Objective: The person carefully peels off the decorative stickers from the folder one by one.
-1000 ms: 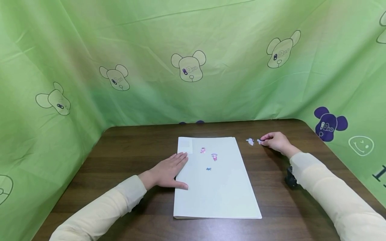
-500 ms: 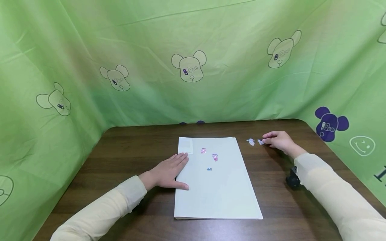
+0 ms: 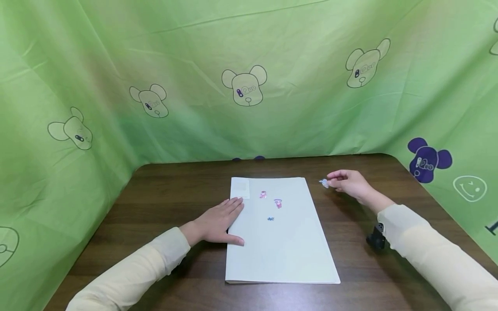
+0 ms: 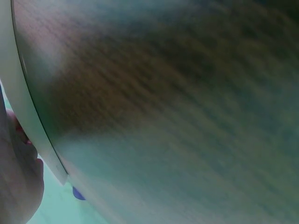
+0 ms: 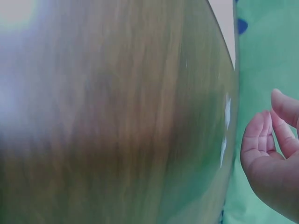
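Observation:
My left hand (image 3: pixel 218 220) lies flat with spread fingers on the left edge of a large white folder (image 3: pixel 288 250). In the left wrist view that hand (image 4: pixel 21 172) shows only partly at the left edge. On the folder are two small pink figure stickers (image 3: pixel 278 203) and a small blue sticker (image 3: pixel 270 219). My right hand (image 3: pixel 350 183) hovers right of the folder, fingertips beside a pale blue sticker (image 3: pixel 324 183). The right wrist view shows two pale stickers (image 5: pixel 227 112) on the table, with the fingers loosely bent and nothing between them.
A brown wooden table (image 3: pixel 175 190) bears everything. A pale label (image 3: pixel 240 188) sits at the folder's upper left corner. Green cloth (image 3: pixel 186 52) with bear-head prints hangs behind and on both sides. A black wrist camera (image 3: pixel 376 237) hangs under my right cuff.
My right hand drew back right from the right-hand pale sticker, then moved left to the other one, covering the first in the head view. The left hand stays put.

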Demonstrator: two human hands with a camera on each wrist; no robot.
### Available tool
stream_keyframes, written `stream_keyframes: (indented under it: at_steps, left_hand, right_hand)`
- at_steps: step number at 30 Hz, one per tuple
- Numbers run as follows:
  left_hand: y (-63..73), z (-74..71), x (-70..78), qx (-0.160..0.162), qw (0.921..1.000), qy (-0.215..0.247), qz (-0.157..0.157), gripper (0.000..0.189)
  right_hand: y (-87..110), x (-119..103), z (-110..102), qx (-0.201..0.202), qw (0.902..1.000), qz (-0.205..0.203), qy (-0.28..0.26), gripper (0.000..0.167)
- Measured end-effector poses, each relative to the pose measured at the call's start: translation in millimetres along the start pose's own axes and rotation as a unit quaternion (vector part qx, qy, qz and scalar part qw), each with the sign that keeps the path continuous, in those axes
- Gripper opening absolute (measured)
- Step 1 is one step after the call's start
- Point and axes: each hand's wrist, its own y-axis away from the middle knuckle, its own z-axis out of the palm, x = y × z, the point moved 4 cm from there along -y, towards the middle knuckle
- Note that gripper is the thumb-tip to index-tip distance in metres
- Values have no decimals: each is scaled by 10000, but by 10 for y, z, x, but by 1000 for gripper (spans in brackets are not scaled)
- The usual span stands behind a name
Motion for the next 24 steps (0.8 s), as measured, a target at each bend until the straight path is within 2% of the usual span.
stream_keyframes:
  at_steps: [11,17,24]
  left_hand:
    - [-17,41,-21,52,9999,-100,84,109]
    - [-17,47,-26,27,10000,-25,72,109]
    - [-14,46,-36,32,10000,-49,41,110]
  right_hand:
    - [109,-177,371,-213,9984,-276,-435,43]
    - [122,-218,582,-391,9978,-183,-512,41]
    - [123,-283,818,-519,9972,-289,-462,39]
